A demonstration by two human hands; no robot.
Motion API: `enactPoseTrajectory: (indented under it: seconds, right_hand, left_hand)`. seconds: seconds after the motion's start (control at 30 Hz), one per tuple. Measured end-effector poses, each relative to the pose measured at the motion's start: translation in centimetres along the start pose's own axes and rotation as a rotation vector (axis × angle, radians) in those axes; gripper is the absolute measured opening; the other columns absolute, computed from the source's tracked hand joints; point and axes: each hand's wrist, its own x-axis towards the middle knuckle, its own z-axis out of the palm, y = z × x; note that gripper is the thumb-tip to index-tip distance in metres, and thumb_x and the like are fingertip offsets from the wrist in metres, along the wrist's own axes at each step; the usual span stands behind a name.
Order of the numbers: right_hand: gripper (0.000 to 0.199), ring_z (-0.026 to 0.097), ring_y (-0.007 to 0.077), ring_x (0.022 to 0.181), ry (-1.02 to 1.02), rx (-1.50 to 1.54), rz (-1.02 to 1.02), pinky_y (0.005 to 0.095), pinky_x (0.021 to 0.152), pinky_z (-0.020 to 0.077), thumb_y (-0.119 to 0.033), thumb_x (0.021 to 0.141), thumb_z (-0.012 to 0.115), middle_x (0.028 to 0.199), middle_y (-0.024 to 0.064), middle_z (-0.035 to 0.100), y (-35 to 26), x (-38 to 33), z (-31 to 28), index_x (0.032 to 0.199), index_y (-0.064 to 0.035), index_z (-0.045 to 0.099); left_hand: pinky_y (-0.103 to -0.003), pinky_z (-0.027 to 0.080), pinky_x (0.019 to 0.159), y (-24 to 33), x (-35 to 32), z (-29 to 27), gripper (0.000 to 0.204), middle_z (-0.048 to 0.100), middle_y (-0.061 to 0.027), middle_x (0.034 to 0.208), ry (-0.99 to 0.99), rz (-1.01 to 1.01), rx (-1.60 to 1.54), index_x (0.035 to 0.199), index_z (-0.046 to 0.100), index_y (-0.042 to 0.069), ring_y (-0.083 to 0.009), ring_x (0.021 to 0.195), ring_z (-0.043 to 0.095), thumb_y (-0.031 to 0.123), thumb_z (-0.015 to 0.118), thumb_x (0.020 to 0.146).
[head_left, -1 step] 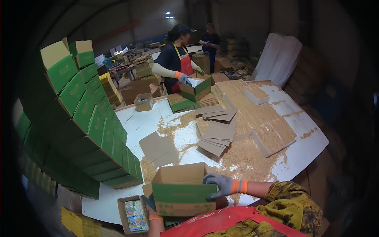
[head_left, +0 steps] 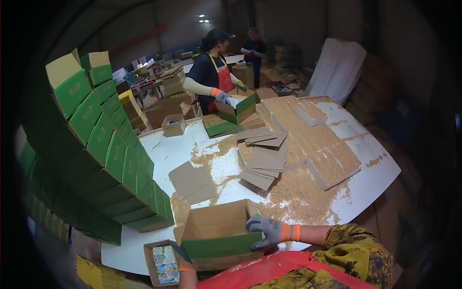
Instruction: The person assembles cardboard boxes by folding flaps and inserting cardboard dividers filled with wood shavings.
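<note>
An open, green-and-brown cardboard box [head_left: 219, 241] is in front of me at the table's near edge, tilted so that its bare brown inside shows. My right hand [head_left: 268, 230], in a grey glove with an orange cuff, grips its right wall, fingers bent over the rim. My left hand [head_left: 184, 259], in a dark glove, is at the box's left side, its fingers partly hidden and pressed against the wall. Just left of that hand stands a small carton [head_left: 163, 264] holding printed packets or cards. Folded green cardboard lies partly hidden under the box.
Tall stacks of green boxes [head_left: 115, 149] rise on the left. Loose cardboard sheets [head_left: 262, 166] and sawdust-like material [head_left: 308, 139] cover much of the white table [head_left: 144, 241]. A co-worker [head_left: 211, 72] across the table handles another green box [head_left: 237, 110]; another person stands behind.
The box has tipped toward me, so more of its inside shows and its front wall faces lower. Both hands have stayed on it.
</note>
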Motion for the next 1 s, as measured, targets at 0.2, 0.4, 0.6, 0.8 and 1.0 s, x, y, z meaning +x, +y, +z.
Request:
enactPoseTrajectory:
  seconds: [0.2,0.4,0.6,0.8,1.0]
  right_hand:
    - [0.041,0.051,0.0333,0.108,-0.105,-0.064,-0.08,0.0424,0.086,0.0487,-0.031,0.074,0.077,0.127,0.0124,0.048,-0.8,0.3,3.2,0.102,-0.0091,0.057]
    - [0.055,0.05,0.0338,0.116,-0.077,0.116,-0.074,0.0428,0.097,0.0452,-0.026,0.076,0.075,0.137,0.0118,0.044,2.5,-1.8,-1.0,0.124,-0.0123,0.052]
    - [0.071,0.033,0.0362,0.138,0.649,-0.251,0.679,0.0434,0.115,0.0268,-0.036,0.085,0.068,0.149,0.0182,0.037,18.8,-11.6,-8.2,0.144,-0.0105,0.037]
    - [0.073,0.02,0.0352,0.144,0.427,-0.675,1.387,0.0521,0.115,0.019,-0.035,0.084,0.067,0.157,0.0132,0.023,28.5,-24.6,-11.7,0.148,-0.0218,0.033]
    - [0.067,0.024,0.0355,0.142,0.358,-0.689,1.216,0.0484,0.114,0.0222,-0.024,0.082,0.068,0.155,0.0116,0.027,21.7,-29.3,-7.8,0.143,-0.0218,0.041]
  left_hand:
    - [-0.033,0.036,0.106,7.3,-1.2,8.3,0.047,0.051,-0.0107,0.136,0.032,-0.107,1.001,0.139,0.044,0.004,-0.0232,0.122,0.048,0.03,0.045,0.1]
    - [-0.034,0.048,0.092,6.4,-4.7,15.4,0.062,0.055,-0.0127,0.128,0.354,-0.191,0.947,0.145,0.038,0.005,-0.0236,0.111,0.056,0.01,0.057,0.086]
    - [-0.032,0.049,0.088,1.7,-5.9,16.8,0.065,0.055,-0.0145,0.127,0.395,0.001,1.237,0.144,0.036,0.0,-0.0234,0.104,0.058,0.008,0.059,0.084]
    - [-0.034,0.045,0.096,1.0,-5.2,21.7,0.066,0.05,-0.0147,0.134,0.463,-0.216,1.144,0.146,0.034,0.001,-0.0248,0.114,0.053,0.008,0.06,0.085]
    - [-0.035,0.043,0.099,1.2,-5.0,15.3,0.068,0.048,-0.0147,0.137,0.41,-0.099,1.227,0.148,0.031,0.005,-0.0267,0.118,0.052,0.01,0.059,0.087]
